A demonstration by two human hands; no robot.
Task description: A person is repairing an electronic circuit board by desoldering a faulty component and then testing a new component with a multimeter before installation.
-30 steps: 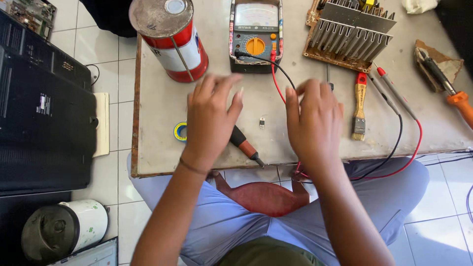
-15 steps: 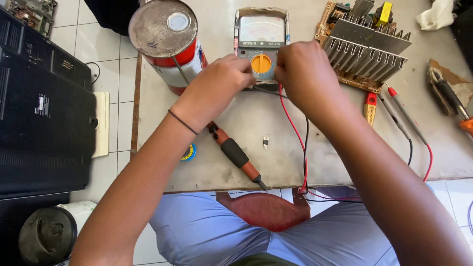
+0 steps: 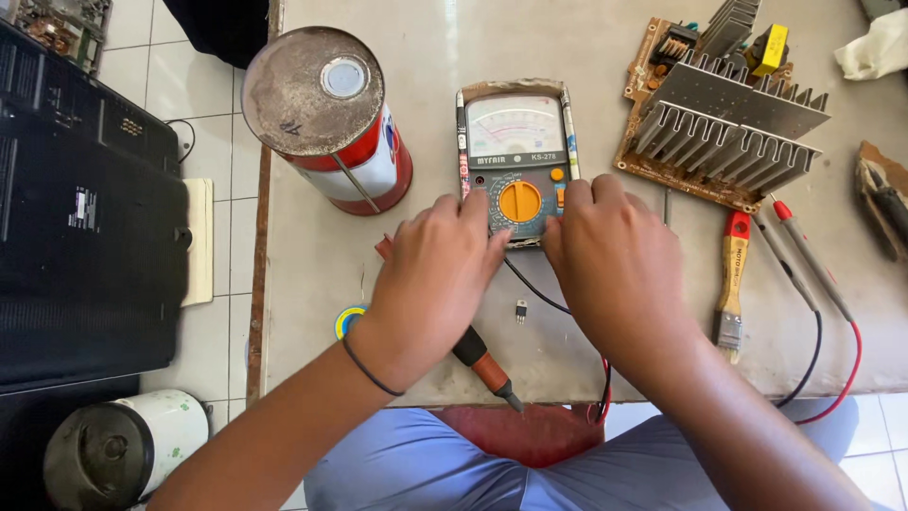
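- Analog multimeter (image 3: 515, 156), head view: flat on the table (image 3: 426, 57), centre, 12 o'clock of both hands.
- Left hand (image 3: 430, 284): fingers loosely curled, tips at the meter's lower left edge; grip unclear.
- Right hand (image 3: 615, 260): fingertips on its lower right corner.
- Tin can (image 3: 331, 118) at 9 o'clock of the meter, heatsink board (image 3: 724, 118) at 3.

The lower edge of the analog multimeter (image 3: 514, 161) lies under the fingers (image 3: 473, 213) of the left hand (image 3: 430, 284) and the right hand (image 3: 615, 255), so where its leads plug in is hidden. Left of the multimeter, the screwdriver's (image 3: 482, 364) upper handle vanishes beneath the left hand. Right of it, a white cloth (image 3: 875, 47) and a dark tool (image 3: 884, 203) are cut by the frame edge. Just below the multimeter, a tiny component (image 3: 520, 309) on the desk (image 3: 426, 57) is too small to identify.
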